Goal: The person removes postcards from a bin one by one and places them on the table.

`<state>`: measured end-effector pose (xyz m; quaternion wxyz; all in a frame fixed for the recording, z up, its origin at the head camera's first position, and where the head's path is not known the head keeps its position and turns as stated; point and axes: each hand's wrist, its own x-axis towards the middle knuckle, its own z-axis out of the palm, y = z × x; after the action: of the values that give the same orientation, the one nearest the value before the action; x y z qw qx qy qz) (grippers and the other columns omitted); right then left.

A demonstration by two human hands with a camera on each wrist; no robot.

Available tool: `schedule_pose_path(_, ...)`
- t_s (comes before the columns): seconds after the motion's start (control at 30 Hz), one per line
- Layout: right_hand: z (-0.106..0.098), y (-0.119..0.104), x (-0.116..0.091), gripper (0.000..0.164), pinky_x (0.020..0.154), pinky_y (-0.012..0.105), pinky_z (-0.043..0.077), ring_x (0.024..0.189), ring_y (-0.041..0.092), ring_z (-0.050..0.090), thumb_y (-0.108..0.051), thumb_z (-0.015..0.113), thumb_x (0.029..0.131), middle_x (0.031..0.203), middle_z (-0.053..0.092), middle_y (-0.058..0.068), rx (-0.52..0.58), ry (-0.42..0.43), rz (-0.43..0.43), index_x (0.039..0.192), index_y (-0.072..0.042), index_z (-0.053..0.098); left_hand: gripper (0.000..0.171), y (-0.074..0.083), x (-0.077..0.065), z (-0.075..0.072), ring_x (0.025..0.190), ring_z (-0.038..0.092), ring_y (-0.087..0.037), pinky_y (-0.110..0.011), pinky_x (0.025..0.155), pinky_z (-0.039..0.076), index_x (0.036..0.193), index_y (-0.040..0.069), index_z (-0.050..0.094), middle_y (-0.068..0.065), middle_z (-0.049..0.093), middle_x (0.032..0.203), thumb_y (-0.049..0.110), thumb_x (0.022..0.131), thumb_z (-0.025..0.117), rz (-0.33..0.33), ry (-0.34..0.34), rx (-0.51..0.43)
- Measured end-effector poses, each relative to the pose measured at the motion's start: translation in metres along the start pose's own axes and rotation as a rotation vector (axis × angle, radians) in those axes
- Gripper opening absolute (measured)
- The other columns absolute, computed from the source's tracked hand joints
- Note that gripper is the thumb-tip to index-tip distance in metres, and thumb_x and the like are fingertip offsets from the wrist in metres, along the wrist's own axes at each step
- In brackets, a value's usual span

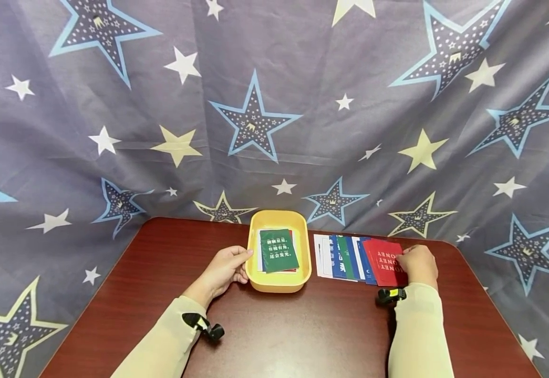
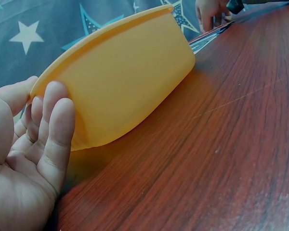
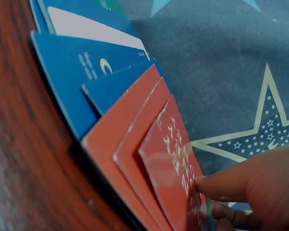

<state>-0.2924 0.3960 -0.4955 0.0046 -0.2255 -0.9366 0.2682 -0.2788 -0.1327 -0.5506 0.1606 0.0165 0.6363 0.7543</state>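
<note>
My left hand (image 1: 229, 269) holds the left side of a yellow plastic tray (image 1: 279, 289), thumb at the rim and fingers against its outer wall (image 2: 120, 72). Inside the tray lies a small stack of cards, topped by a green card (image 1: 279, 251) with white characters. To the right, a fanned row of cards runs from white through blue and green to red. At its right end my right hand (image 1: 421, 264) pinches the edge of the top red card (image 3: 171, 168), thumb on its printed face. Other red cards (image 3: 120, 125) and blue cards (image 3: 77, 72) lie beneath and beside it.
The dark red wooden table (image 1: 293, 331) carries everything. A grey curtain (image 1: 274, 173) printed with stars hangs right behind its back edge. Each wrist wears a black camera on a band, the left camera (image 1: 205, 326) close over the tabletop.
</note>
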Motion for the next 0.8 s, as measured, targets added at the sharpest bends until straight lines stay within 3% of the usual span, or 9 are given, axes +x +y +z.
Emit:
schedule_pose_path(0.13, 0.0, -0.007, -0.004, 0.029, 0.089, 0.06, 0.057, 0.115, 0.05, 0.067, -0.017, 0.067, 0.098, 0.131, 0.074, 0.031, 0.05, 0.036, -0.028, 0.12, 0.0, 0.075, 0.024, -0.001, 0.001, 0.0, 0.054, 0.067, -0.01, -0.023, 0.053, 0.062, 0.108, 0.002, 0.065, 0.001, 0.065, 0.068, 0.024, 0.115, 0.069, 0.003, -0.005, 0.006)
schedule_pose_path(0.23, 0.002, -0.02, -0.007, 0.03, 0.091, 0.057, 0.057, 0.111, 0.047, 0.069, -0.018, 0.067, 0.1, 0.129, 0.074, 0.032, 0.094, 0.037, -0.102, 0.122, 0.001, 0.075, 0.024, -0.001, 0.001, 0.001, 0.054, 0.067, -0.01, -0.023, 0.053, 0.062, 0.108, 0.002, 0.065, 0.0, 0.066, 0.068, 0.025, 0.115, 0.069, 0.002, -0.004, 0.009)
schedule_pose_path(0.37, 0.006, -0.051, -0.015, 0.034, 0.097, 0.058, 0.059, 0.11, 0.045, 0.071, -0.021, 0.069, 0.106, 0.13, 0.074, 0.034, 0.126, -0.013, -0.241, 0.129, 0.004, 0.074, 0.023, -0.001, 0.001, 0.002, 0.054, 0.067, -0.011, -0.024, 0.052, 0.062, 0.108, 0.003, 0.065, -0.001, 0.066, 0.067, 0.025, 0.115, 0.069, 0.0, -0.002, 0.006)
schedule_pose_path(0.57, 0.017, -0.102, -0.039, 0.031, 0.093, 0.056, 0.061, 0.106, 0.04, 0.072, -0.023, 0.07, 0.11, 0.124, 0.077, 0.028, 0.156, -0.067, -0.422, 0.129, 0.0, 0.076, 0.024, -0.001, 0.0, 0.002, 0.055, 0.067, -0.01, -0.023, 0.053, 0.063, 0.109, 0.002, 0.065, 0.0, 0.067, 0.068, 0.024, 0.114, 0.07, 0.0, -0.009, 0.013)
schedule_pose_path(0.8, 0.028, -0.156, -0.071, 0.034, 0.099, 0.056, 0.063, 0.11, 0.037, 0.075, -0.025, 0.071, 0.111, 0.124, 0.08, 0.023, 0.188, -0.159, -0.549, 0.136, -0.003, 0.074, 0.024, -0.001, 0.001, 0.001, 0.054, 0.067, -0.011, -0.023, 0.053, 0.062, 0.109, 0.001, 0.064, 0.0, 0.066, 0.068, 0.024, 0.115, 0.069, 0.0, -0.002, 0.005)
